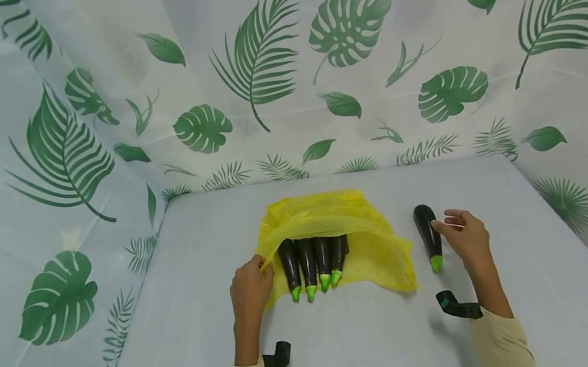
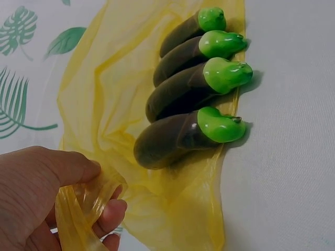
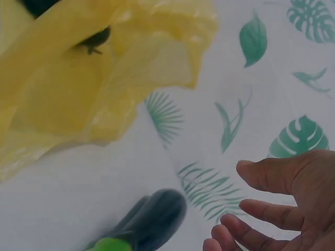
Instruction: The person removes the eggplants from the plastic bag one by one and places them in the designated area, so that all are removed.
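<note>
A yellow plastic bag [image 1: 326,213] lies on the table with its mouth toward me. Several dark eggplants [image 1: 308,263] with bright green stem ends lie side by side in its mouth, their far ends under the lifted film. My left hand [image 1: 252,286] pinches the left edge of the bag's mouth between thumb and fingers; the left wrist view shows the bunched film in the hand [image 2: 36,193]. Right of the bag lies a single eggplant [image 1: 429,236], green end toward me. My right hand [image 1: 466,237] is beside it, fingers apart; the right wrist view shows nothing in the hand [image 3: 293,204].
The pale table [image 1: 351,351] meets a white cloth wall [image 1: 289,146] printed with green leaves at the back and both sides. A black wrist mount [image 1: 279,356] sits on the left forearm, another mount [image 1: 458,306] on the right.
</note>
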`<action>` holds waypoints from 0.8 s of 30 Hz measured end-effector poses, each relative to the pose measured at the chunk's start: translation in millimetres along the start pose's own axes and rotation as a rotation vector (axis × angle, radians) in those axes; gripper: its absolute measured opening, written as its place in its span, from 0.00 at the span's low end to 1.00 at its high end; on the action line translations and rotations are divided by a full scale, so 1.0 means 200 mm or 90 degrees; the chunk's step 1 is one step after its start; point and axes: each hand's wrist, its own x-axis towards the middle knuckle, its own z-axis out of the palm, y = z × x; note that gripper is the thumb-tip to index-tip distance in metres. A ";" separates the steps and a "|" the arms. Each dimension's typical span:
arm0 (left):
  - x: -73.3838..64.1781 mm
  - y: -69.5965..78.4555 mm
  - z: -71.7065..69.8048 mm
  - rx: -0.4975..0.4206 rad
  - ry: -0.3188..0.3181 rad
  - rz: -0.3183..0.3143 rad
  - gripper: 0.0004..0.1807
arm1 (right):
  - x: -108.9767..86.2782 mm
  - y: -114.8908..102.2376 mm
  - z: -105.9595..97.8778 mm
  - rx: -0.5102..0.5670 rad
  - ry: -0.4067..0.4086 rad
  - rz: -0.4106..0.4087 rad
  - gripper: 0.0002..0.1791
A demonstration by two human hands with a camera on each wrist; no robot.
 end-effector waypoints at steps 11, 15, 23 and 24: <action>0.00 0.00 0.00 -0.002 0.000 0.000 0.10 | -0.10 -0.18 -0.06 0.078 -0.022 -0.158 0.28; 0.00 0.00 0.00 0.002 0.004 0.004 0.10 | -0.14 -0.22 -0.09 0.117 -0.074 -0.242 0.26; -0.01 0.00 0.01 -0.004 0.000 -0.002 0.10 | -0.21 -0.29 -0.08 0.147 -0.257 -0.393 0.19; -0.01 0.00 0.01 -0.005 -0.003 -0.003 0.10 | -0.22 -0.30 -0.07 0.150 -0.290 -0.403 0.19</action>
